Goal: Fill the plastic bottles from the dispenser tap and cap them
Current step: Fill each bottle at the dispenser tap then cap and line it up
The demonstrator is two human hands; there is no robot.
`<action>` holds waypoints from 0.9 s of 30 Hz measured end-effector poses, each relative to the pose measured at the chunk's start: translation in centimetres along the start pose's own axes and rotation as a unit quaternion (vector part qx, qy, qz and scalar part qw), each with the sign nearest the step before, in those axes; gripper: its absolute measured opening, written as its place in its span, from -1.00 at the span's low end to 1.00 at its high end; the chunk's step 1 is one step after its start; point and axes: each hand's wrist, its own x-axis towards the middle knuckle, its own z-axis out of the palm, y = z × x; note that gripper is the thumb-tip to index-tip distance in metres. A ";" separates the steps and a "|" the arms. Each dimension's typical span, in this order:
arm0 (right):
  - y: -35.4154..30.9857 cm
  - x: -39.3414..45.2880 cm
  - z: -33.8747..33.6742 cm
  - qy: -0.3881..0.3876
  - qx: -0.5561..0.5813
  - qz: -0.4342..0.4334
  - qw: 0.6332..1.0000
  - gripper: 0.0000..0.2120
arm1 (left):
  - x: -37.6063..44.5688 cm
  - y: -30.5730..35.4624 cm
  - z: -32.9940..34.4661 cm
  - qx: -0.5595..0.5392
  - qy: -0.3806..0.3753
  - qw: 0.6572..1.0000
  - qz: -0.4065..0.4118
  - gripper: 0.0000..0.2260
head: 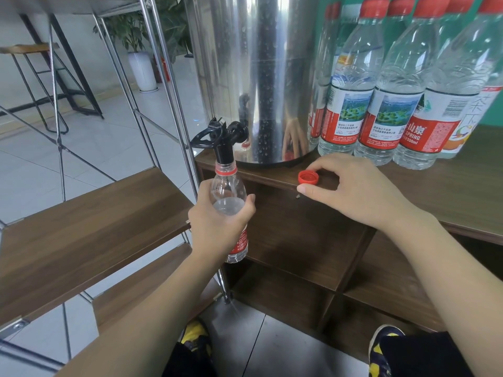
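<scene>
Red cap pinched by right hand; left hand grips bottle.

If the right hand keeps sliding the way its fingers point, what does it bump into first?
Probably the red cap: the right hand points left along the shelf top and its fingertips already sit by it.

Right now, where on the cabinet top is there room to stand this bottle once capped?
Bare wood lies right of the right hand, in front of the capped bottles. Crowded: the back row and beside the dispenser. The left hand holds the bottle; the cap sits at the edge.
</scene>
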 end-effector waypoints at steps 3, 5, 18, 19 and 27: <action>0.0 0.0 0.0 -0.001 0.000 0.001 1.000 -0.63 | 0.0 0.0 0.1 -0.001 0.003 1.000 0.001 -0.51; 0.0 0.0 0.0 0.000 -0.001 0.000 1.000 -0.63 | 0.0 0.0 0.0 0.000 0.003 1.000 0.002 -0.51; 0.0 0.0 -0.1 0.000 0.004 -0.005 1.000 -0.65 | 0.0 -0.1 0.1 0.006 0.003 1.000 -0.003 -0.49; 0.0 0.0 -0.1 -0.001 0.003 -0.004 1.000 -0.65 | 0.0 0.0 0.1 0.006 0.003 1.000 -0.003 -0.48; -0.1 0.0 -0.1 -0.002 0.005 -0.003 1.000 -0.64 | 0.0 0.0 0.0 0.005 0.000 1.000 -0.002 -0.48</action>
